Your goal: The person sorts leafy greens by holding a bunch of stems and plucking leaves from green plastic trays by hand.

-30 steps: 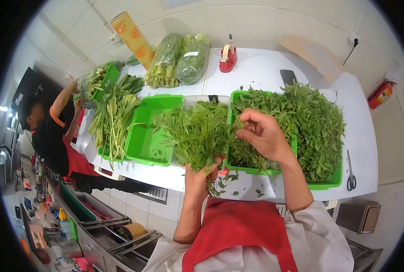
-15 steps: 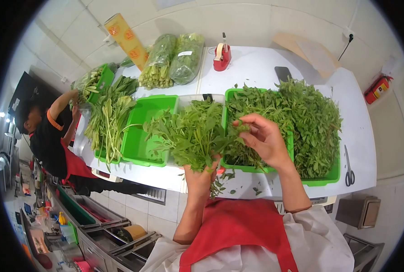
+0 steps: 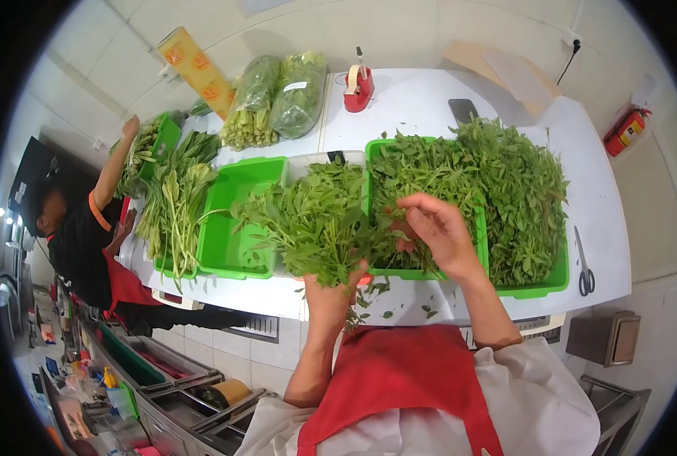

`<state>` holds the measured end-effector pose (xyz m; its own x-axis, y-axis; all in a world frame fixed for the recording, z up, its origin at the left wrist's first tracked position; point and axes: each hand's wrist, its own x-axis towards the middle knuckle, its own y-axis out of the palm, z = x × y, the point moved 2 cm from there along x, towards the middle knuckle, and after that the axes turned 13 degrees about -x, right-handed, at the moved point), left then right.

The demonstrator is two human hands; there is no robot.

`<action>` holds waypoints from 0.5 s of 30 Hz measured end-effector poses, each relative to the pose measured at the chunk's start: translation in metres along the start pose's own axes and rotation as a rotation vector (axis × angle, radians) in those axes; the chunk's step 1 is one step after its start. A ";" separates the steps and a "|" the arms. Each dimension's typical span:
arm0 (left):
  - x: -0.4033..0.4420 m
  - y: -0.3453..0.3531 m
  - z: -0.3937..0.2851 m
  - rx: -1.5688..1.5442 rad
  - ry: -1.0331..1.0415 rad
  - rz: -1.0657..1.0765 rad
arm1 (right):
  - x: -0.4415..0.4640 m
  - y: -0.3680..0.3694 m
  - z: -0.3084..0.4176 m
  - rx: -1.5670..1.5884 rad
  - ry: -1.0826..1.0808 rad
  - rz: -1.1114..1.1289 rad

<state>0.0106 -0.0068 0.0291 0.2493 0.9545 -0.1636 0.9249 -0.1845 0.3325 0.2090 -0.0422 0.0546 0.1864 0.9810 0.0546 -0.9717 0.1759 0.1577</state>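
Note:
My left hand (image 3: 329, 298) is closed round the stems of a thick bunch of leafy greens (image 3: 308, 220), whose leaves fan out to the left and away from me. The bunch hangs over a white tray (image 3: 298, 166), hiding most of it. Over the near part of a green crate (image 3: 374, 190) full of loose greens (image 3: 429, 171), my right hand (image 3: 443, 237) has its fingers bent and spread apart. Its fingertips are close to the leaves, partly hidden, and I see no sprig clearly held.
A mostly bare green crate (image 3: 239, 220) stands left of the bunch. Farther right are another heaped crate (image 3: 532, 289) and scissors (image 3: 584, 266). At the back are a tape dispenser (image 3: 359, 90), phone (image 3: 462, 110) and bagged greens (image 3: 300, 99). A co-worker (image 3: 80, 235) is at left.
My right hand has opened from a pinch on a small sprig and dipped slightly toward the crate's greens. The left hand keeps the bunch. The co-worker's arm has risen.

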 end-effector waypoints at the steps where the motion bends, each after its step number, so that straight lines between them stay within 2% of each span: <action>1: 0.001 -0.002 0.001 0.000 0.003 0.007 | 0.001 0.000 -0.004 0.001 0.000 -0.004; 4: 0.000 -0.004 0.003 -0.028 -0.004 0.033 | 0.003 0.002 -0.012 -0.126 -0.079 -0.030; 9: -0.002 -0.003 0.005 -0.147 -0.065 0.090 | 0.004 0.000 -0.010 -0.151 -0.013 -0.055; 13: -0.004 -0.002 0.002 -0.372 -0.150 0.140 | 0.004 -0.012 -0.007 -0.194 -0.020 -0.085; 15: -0.003 0.000 0.002 -0.423 -0.175 0.166 | 0.004 -0.017 -0.013 -0.205 -0.003 -0.043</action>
<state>0.0098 -0.0101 0.0279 0.4615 0.8599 -0.2181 0.6797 -0.1847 0.7099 0.2248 -0.0400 0.0391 0.2280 0.9721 0.0549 -0.9721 0.2305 -0.0441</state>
